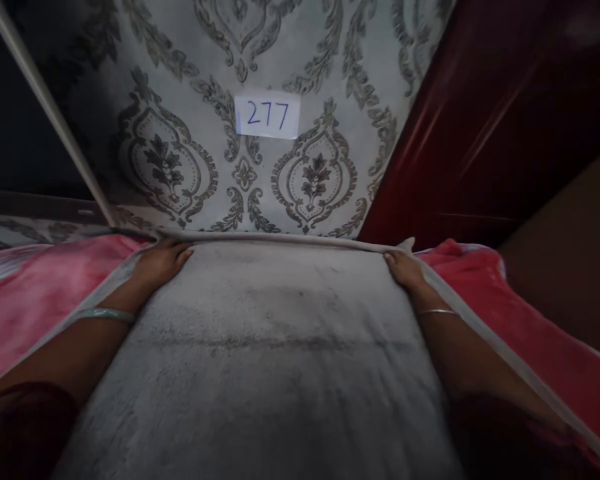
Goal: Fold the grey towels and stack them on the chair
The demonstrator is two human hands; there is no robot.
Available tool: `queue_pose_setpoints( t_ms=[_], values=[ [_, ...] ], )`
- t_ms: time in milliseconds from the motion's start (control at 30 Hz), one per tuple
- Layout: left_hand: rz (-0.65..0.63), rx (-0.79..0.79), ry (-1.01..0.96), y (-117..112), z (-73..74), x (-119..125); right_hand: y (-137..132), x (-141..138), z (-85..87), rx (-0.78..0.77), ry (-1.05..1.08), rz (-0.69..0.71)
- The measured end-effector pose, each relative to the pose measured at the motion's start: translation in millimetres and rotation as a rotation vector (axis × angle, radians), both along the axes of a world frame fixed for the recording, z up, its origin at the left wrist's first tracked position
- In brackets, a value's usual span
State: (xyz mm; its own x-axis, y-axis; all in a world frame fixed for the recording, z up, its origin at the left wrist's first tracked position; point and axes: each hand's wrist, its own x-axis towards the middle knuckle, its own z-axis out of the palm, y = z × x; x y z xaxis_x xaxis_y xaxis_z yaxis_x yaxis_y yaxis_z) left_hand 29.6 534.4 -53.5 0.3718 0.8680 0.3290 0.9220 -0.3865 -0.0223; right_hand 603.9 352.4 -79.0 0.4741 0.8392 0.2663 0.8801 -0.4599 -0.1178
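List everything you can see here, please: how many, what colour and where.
Grey cloth: 1, grey, centre, far edge by the wall
Pink cloth: 2 visible areas, pink to red, either side of the grey
Striped patch: 1, pale, left edge
Wallpaper: 1 area, pale grey with darker motifs, behind
Paper: 1, white, marked 277, on the wallpaper
Red panel: 1, dark red, right
Brown surface: 1, brown, far right
Dark panel: 1, blackish, pale edging, upper left
Bangles: 2, greenish left, silvery right, on the wrists
Sleeves: 2, dark, lower corners
Hands: 2, bare, on the grey cloth's far corners
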Motion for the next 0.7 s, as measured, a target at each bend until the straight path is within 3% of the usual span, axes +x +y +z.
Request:
queue_pose_setpoints(
  t_ms=[100, 200, 300, 367, 433, 567, 633, 700],
  values=[
    [0.047, -0.179, 0.046, -6.6, 14.7, 6.3, -23.9, -44.4, 19.7, -0.087, 0.036, -0.028],
    [0.012, -0.147, 0.089, -38.7, 20.5, 18.1, -66.7, -111.0, 23.6, -0.084, -0.008, 0.172],
    [-0.230, -0.141, 0.087, -95.9, 6.1, 29.3, -109.0, -170.1, 10.9, -0.149, 0.021, 0.544],
    [-0.382, -0.209, 0.060, -132.3, -7.6, 33.5, -127.4, -183.8, 3.4, -0.165, 0.056, 0.621],
    [-0.383, -0.246, 0.036, -156.5, -16.2, 35.4, -140.1, -170.0, 2.2, -0.197, 0.075, 0.530],
    [-0.334, -0.267, 0.093, -167.5, -12.0, 27.3, -179.4, -92.1, 9.8, -0.260, 0.109, 0.008],
    [-0.289, -0.253, 0.112, -163.8, -7.7, 9.5, -212.5, -54.2, 10.0, -0.262, 0.112, -0.191],
    [-0.200, -0.210, 0.105, -159.2, -6.9, -19.0, -248.4, -28.9, 7.1, -0.254, 0.101, -0.256]
  ],
)
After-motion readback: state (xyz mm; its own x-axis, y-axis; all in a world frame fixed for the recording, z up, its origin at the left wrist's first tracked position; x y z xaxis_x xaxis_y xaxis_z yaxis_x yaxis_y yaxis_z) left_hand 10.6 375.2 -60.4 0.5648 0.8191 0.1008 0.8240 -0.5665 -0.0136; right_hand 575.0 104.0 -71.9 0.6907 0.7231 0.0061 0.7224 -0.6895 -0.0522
